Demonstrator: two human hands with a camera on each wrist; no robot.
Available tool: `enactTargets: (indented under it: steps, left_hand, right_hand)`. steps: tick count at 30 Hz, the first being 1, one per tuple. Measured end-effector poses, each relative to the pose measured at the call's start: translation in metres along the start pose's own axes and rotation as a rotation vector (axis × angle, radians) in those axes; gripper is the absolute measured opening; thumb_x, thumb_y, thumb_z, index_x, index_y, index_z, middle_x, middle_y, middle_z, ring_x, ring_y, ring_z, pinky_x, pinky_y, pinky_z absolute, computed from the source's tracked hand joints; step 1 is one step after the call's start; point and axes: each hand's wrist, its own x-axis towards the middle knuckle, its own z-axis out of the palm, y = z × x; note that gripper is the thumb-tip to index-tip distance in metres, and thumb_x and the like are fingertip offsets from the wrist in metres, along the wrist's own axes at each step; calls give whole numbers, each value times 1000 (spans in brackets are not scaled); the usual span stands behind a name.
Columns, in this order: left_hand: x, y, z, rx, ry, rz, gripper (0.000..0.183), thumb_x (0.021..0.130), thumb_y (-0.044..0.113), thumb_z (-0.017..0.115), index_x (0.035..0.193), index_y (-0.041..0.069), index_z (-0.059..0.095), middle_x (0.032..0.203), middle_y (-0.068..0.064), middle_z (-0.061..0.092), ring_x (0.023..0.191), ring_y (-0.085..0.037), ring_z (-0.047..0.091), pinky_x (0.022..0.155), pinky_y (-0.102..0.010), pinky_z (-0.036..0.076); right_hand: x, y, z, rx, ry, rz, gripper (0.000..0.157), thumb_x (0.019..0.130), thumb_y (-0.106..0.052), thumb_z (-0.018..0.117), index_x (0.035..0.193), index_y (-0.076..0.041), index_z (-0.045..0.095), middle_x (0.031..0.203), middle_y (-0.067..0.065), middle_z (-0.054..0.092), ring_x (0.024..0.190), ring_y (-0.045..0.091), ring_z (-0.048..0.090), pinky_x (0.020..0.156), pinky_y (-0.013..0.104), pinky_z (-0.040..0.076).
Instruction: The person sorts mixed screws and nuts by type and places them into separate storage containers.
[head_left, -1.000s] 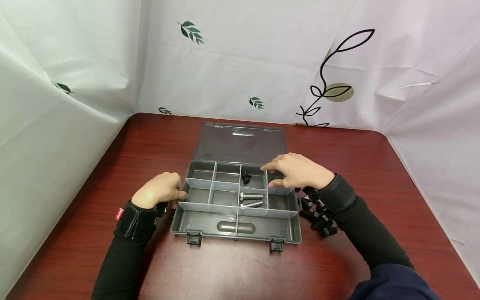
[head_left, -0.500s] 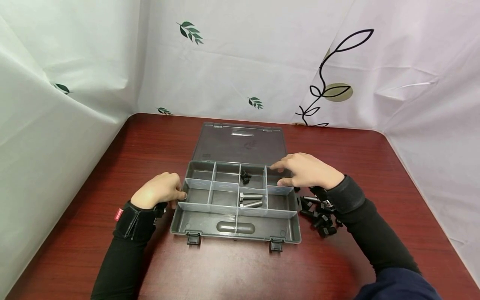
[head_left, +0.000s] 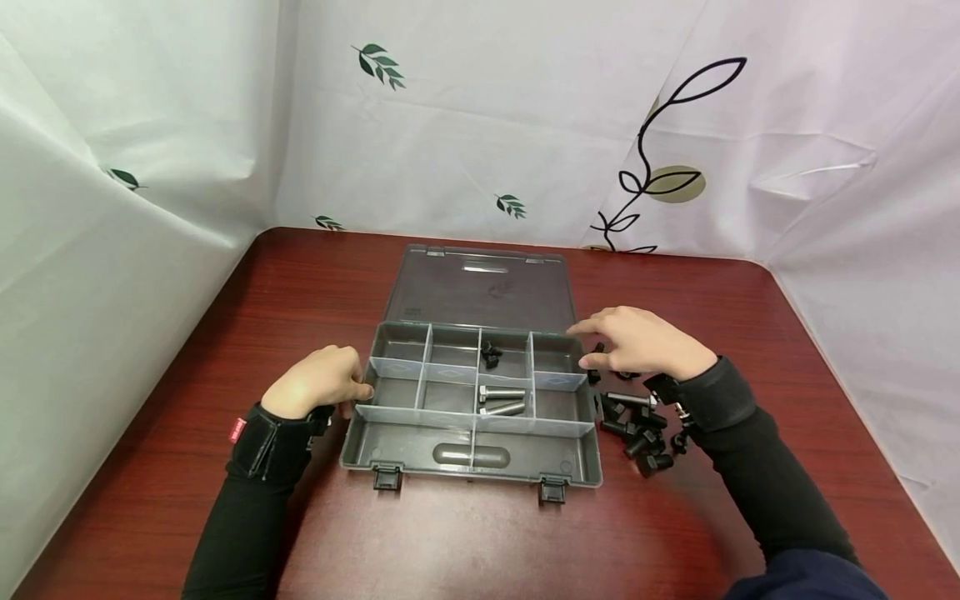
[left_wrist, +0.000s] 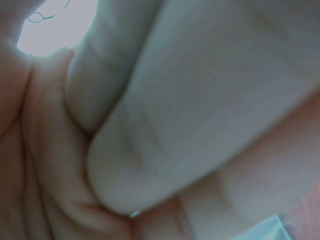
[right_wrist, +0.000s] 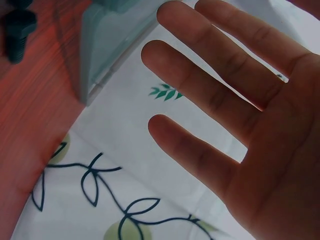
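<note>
A: What does the head view show?
B: A grey translucent plastic box (head_left: pixel 397 437) with 10 compartments, its smoky plastic lid (head_left: pixel 480 283) laid back flat behind it. 2 silver metal bolts (head_left: pixel 502 392) lie in a middle-row compartment, small black pieces (head_left: pixel 491 357) in the one behind, and a loose heap of black bolts (head_left: pixel 643 442) sits just right of the box
A: The hands?
B: The left hand (head_left: pixel 318 383) grips the left wall, thumb over the rim. The right hand (head_left: pixel 637 342) is by the back right corner, fingers loosely extended, thumb apart, holding nothing
A: Left wrist?
B: Curled fingers fill it; the contact itself is hidden. I'd make that grip steady, not hard, so the box can't slide
A: Right wrist?
B: 4 fingers, spread and bare, with black bolts at upper left. For a clean pick, I'd pinch 1 from the heap's edge, across its shank, and lift it well over the rim and dividers before letting go
</note>
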Motion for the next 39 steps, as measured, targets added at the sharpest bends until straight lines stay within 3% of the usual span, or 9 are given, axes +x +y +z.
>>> enactTargets:
  steps: [11,18,28,39]
  left_hand:
    - [-1,1,-1,7,1,-1,27,83,19,61,56,16,60,49,6,56,50,-13,54,54,-31,41]
    - [-1,1,0,7,-5,-12,28,84,20,61,56,15,60,49,5,55,50,-13,54,54,-31,41]
    - [0,0,0,9,0,-1,28,83,20,61,56,15,60,49,6,55,50,-13,54,53,-31,40]
    - [0,0,-1,18,-1,2,28,84,20,61,56,16,61,49,6,56,50,-13,54,52,-31,39]
  right_hand:
    - [-13,23,6,48,-48,125,45,83,-27,66,123,-9,60,115,10,63,98,28,61,77,44,46]
    - [-19,29,10,65,-61,152,44,84,-25,65,123,-7,59,113,10,64,101,30,60,82,49,45]
    - [-26,43,16,81,-101,205,44,83,-21,66,123,-6,59,111,11,64,103,32,59,79,48,46]
    - [-29,56,25,104,-142,223,39,81,-18,68,116,-3,61,91,0,63,85,19,60,72,41,47]
